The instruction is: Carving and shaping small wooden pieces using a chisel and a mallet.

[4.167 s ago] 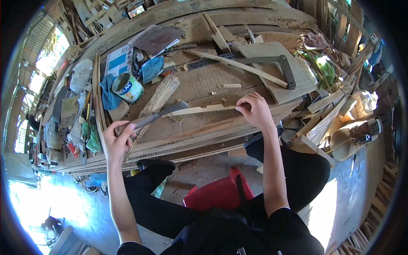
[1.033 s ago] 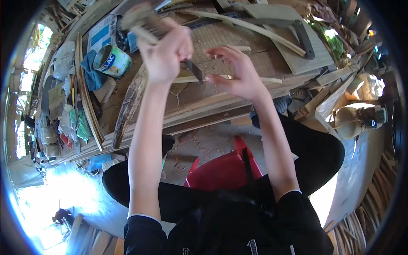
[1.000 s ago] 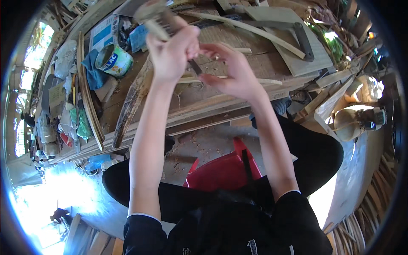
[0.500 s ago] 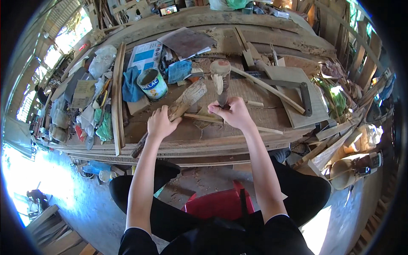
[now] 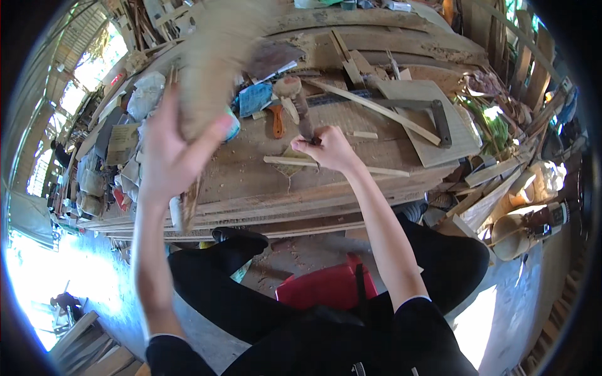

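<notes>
My left hand [image 5: 166, 156] is raised above the left side of the bench, gripping a rough piece of wood [image 5: 216, 69]. Both are smeared by motion, and the wood stands up toward the top of the view. My right hand [image 5: 329, 149] is closed around the dark handle of a wooden mallet [image 5: 288, 88], whose round head points away from me over the bench. A pale, splintered patch shows beside the head. Under my right hand lies a thin wooden stick [image 5: 285, 161]. The tin [image 5: 232, 127] is mostly hidden behind my left hand.
An orange-handled tool [image 5: 278, 122] and a blue cloth [image 5: 254, 98] lie left of the mallet. To the right are a long wood strip [image 5: 389, 113], a dark angled frame [image 5: 442, 122] and a flat board [image 5: 454, 147]. Bags and clutter [image 5: 94, 169] crowd the left; a red stool [image 5: 326, 287] is below.
My left hand has lifted the piece of wood off the bench, up and to the left. My right hand and the mallet have shifted slightly left. The orange-handled tool is now uncovered.
</notes>
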`<action>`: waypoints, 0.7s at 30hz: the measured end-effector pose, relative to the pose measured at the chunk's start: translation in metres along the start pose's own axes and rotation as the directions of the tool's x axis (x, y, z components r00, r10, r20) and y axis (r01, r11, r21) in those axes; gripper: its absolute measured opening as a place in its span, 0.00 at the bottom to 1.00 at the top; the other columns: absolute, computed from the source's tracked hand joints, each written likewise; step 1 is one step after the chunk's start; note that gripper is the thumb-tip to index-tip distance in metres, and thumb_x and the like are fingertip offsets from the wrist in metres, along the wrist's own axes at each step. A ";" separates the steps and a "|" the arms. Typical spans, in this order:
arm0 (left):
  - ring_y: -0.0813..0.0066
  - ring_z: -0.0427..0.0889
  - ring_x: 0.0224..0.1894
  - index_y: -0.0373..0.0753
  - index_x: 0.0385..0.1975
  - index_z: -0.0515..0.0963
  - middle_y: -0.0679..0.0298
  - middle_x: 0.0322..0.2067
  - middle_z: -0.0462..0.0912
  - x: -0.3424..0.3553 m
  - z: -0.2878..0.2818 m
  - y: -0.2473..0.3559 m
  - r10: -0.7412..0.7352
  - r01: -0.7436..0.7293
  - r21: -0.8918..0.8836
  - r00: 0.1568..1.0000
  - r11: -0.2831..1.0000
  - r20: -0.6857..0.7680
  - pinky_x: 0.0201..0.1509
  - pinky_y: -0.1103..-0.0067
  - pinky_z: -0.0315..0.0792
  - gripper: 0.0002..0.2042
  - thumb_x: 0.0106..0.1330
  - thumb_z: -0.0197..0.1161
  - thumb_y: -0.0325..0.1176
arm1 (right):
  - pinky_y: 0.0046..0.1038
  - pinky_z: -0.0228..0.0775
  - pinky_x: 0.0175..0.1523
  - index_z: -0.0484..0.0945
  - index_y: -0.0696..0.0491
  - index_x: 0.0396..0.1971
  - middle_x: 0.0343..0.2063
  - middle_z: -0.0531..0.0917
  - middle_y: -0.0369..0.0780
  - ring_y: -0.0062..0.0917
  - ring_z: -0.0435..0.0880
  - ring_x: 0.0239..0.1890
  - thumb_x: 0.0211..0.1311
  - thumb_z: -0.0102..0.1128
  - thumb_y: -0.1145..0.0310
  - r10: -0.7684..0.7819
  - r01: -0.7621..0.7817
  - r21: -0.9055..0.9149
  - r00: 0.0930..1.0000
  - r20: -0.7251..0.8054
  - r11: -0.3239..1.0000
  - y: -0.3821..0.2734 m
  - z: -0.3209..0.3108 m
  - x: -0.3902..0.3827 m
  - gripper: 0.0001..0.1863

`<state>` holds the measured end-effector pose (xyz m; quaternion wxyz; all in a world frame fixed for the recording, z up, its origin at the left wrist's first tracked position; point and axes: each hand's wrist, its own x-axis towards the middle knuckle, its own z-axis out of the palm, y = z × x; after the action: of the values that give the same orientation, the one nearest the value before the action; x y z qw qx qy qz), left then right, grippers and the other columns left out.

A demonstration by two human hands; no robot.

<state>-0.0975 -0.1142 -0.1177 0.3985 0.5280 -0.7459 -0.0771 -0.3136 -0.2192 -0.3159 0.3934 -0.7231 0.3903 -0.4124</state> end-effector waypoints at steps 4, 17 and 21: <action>0.70 0.80 0.33 0.30 0.42 0.75 0.56 0.33 0.81 0.017 -0.015 0.003 -0.141 0.085 0.199 0.947 0.976 0.288 0.38 0.77 0.73 0.28 0.53 0.70 0.50 | 0.23 0.66 0.28 0.87 0.52 0.35 0.22 0.86 0.38 0.14 0.76 0.22 0.56 0.70 0.60 0.005 -0.005 0.022 0.999 0.039 1.000 -0.002 0.006 0.000 0.12; 0.76 0.78 0.31 0.30 0.39 0.76 0.58 0.29 0.81 0.008 -0.010 0.008 -0.104 0.047 0.181 0.943 0.982 0.317 0.36 0.78 0.70 0.22 0.53 0.70 0.43 | 0.25 0.71 0.33 0.85 0.55 0.19 0.17 0.83 0.38 0.21 0.81 0.22 0.59 0.65 0.48 0.153 -0.173 0.088 0.969 0.193 0.981 -0.009 -0.002 -0.006 0.24; 0.75 0.78 0.32 0.28 0.42 0.76 0.59 0.32 0.81 0.004 -0.009 0.036 -0.003 0.014 -0.076 0.990 0.997 0.144 0.38 0.80 0.71 0.24 0.53 0.70 0.43 | 0.21 0.64 0.25 0.82 0.53 0.13 0.12 0.80 0.34 0.14 0.75 0.16 0.61 0.62 0.46 0.153 -0.187 0.224 0.975 0.159 0.956 0.007 0.014 0.000 0.27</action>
<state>-0.1176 -0.0996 -0.0903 0.3632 0.5087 -0.7670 -0.1452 -0.3031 -0.2186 -0.3269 0.5376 -0.6614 0.3705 -0.3691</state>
